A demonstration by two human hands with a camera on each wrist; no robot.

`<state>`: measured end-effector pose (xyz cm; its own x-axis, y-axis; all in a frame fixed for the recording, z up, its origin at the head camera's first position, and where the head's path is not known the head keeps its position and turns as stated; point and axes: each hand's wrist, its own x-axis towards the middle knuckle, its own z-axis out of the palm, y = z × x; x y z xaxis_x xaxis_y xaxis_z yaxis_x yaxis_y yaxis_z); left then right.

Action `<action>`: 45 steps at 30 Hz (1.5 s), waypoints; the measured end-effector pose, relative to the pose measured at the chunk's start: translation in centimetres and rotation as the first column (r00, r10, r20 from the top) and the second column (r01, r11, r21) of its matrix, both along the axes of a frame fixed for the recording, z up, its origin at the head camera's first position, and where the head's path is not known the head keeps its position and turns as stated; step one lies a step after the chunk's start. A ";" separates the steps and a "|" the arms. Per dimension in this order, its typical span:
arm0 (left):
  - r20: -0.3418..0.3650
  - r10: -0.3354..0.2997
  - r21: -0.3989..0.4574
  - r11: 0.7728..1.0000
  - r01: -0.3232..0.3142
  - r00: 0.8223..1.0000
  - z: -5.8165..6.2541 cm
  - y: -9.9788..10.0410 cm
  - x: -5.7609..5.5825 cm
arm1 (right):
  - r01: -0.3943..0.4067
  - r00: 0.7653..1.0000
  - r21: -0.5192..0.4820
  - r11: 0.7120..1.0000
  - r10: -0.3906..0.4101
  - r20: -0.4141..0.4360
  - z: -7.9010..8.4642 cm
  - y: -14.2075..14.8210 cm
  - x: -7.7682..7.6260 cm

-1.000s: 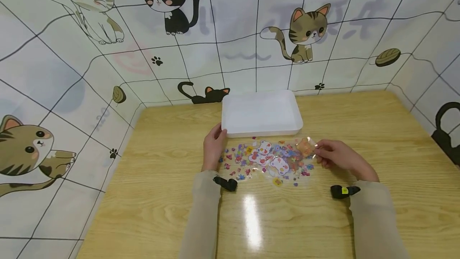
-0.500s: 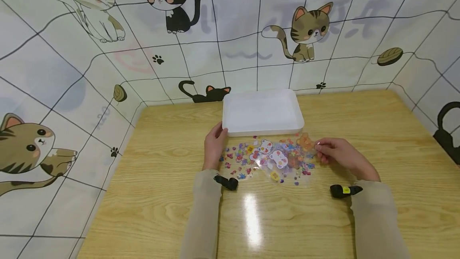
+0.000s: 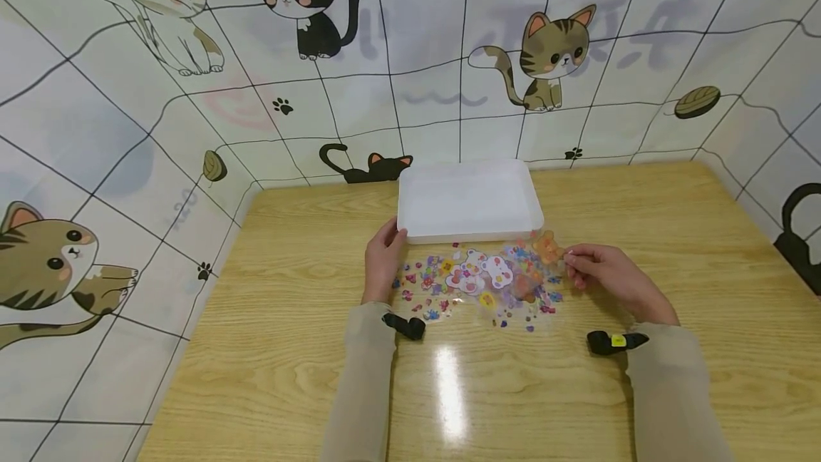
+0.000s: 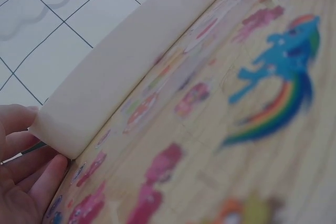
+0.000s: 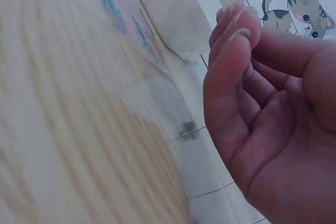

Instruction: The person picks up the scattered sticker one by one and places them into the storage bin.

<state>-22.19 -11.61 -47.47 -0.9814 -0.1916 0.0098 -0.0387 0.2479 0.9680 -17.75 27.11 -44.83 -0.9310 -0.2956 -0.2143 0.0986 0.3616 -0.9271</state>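
Orange bear sheet [image 3: 547, 249] held at one edge by the right hand [image 3: 612, 276]

The sheet lies immediately to the left of the right hand and well apart from the left hand [image 3: 383, 261], just off the near right corner of the white tray [image 3: 468, 198]. Thumb and forefinger of the right hand pinch its clear margin; the left hand grasps the tray's near left corner, thumb and fingers on either side of the wall, as the left wrist view shows.

The sheet sits at the right end of a spread of printed clear film [image 3: 465, 282], whose long axis runs left to right, parallel to the tray's near edge and just in front of it. The sheet's own long axis cannot be told, since its transparent outline merges with the film around it. A blue rainbow-tailed figure [image 4: 289, 59] is printed on the film near the left hand.

The tray stands by the far edge of the wooden surface [image 3: 288, 291], before a cat-patterned backdrop [image 3: 423, 41]. Its near wall borders the spread on the far side; the overlapping prints crowd the sheet on the left.
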 end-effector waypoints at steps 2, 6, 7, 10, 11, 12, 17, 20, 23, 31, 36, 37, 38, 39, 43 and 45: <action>-0.001 -0.001 0.006 1.000 0.001 1.000 0.0 0.0 0.0 | 0.006 1.000 -0.012 1.000 -0.006 0.006 0.0 -0.1 0.1; -0.016 -0.011 0.009 1.000 0.011 1.000 -0.1 -0.2 0.0 | 0.022 1.000 -0.019 1.000 -0.022 0.019 0.1 -0.5 0.2; -0.020 -0.013 0.007 1.000 0.013 1.000 -0.1 -0.2 0.0 | 0.024 1.000 -0.019 1.000 -0.024 0.020 0.1 -0.6 0.2; -0.028 -0.018 0.004 1.000 0.019 0.999 -0.2 -0.4 0.0 | 0.033 0.999 -0.023 0.999 -0.033 0.022 0.2 -1.0 0.2; -0.027 -0.018 0.004 1.000 0.018 0.999 -0.2 -0.4 0.0 | 0.036 0.999 -0.031 0.999 -0.036 0.026 0.2 -1.1 0.2; -0.025 -0.018 0.004 1.000 0.018 1.000 -0.2 -0.4 0.0 | 0.038 0.999 -0.039 0.998 -0.037 0.029 0.2 -1.3 0.2; -0.017 -0.010 0.026 1.000 0.010 1.000 -0.2 -0.6 0.0 | 0.058 0.998 -0.083 0.995 -0.055 0.043 0.0 -2.0 0.1; -0.022 -0.008 0.041 0.999 0.009 1.000 -0.2 -0.7 0.0 | 0.075 0.997 -0.087 0.993 -0.072 0.030 0.0 -2.3 0.0; -0.025 -0.011 0.038 0.999 0.012 1.000 -0.2 -0.6 -0.1 | 0.097 0.995 -0.103 0.990 -0.096 0.016 0.0 -2.5 -0.1; -0.026 -0.020 0.062 0.998 0.022 0.999 -0.4 -0.5 -0.1 | 0.103 0.994 -0.177 0.979 -0.099 0.036 0.3 -3.2 -0.2; -0.029 -0.020 0.062 0.998 0.022 0.999 -0.2 -0.4 0.0 | 0.102 0.995 -0.150 0.983 -0.100 0.021 0.9 -3.4 -0.7; -0.030 -0.019 0.060 0.998 0.020 0.999 -0.2 -0.3 0.0 | 0.107 0.994 -0.146 0.983 -0.106 0.015 1.0 -3.4 -0.8; -0.032 -0.017 0.057 0.998 0.018 0.999 -0.2 -0.3 0.0 | 0.111 0.994 -0.147 0.983 -0.111 0.010 1.2 -3.4 -1.0; -0.033 -0.013 0.055 0.998 0.015 0.999 -0.2 -0.3 0.0 | 0.117 0.993 -0.154 0.981 -0.117 0.009 1.3 -3.4 -1.1; -0.043 -0.006 0.047 0.999 0.008 0.999 -0.2 -0.4 0.0 | 0.145 0.989 -0.201 0.969 -0.143 0.026 1.6 -3.7 -1.7; -0.044 -0.005 0.042 0.999 0.006 0.999 -0.3 -0.4 0.0 | 0.157 0.987 -0.227 0.961 -0.152 0.043 1.7 -3.9 -1.8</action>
